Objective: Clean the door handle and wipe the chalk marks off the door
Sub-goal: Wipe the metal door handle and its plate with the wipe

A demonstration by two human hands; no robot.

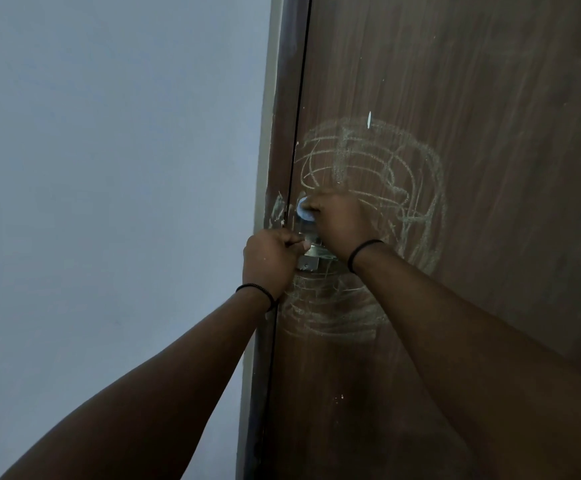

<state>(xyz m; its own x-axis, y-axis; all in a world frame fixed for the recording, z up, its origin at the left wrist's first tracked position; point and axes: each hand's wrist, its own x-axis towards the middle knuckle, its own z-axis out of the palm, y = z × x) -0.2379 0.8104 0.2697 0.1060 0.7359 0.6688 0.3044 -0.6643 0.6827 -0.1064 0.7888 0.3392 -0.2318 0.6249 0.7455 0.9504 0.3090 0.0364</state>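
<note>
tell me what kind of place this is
Probably indoors in a home or similar building, at a doorway. A brown wooden door scribbled with chalk marks meets a plain painted wall. The left hand holds the metal door handle, and the right hand presses a pale cloth above it.

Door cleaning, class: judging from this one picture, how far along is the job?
Done: nothing clearly. In hand: the left hand grips the metal door handle, and the right hand pinches a light blue cloth against the plate above it. Left: chalk marks cover the door above and below the handle, unwiped.
</note>
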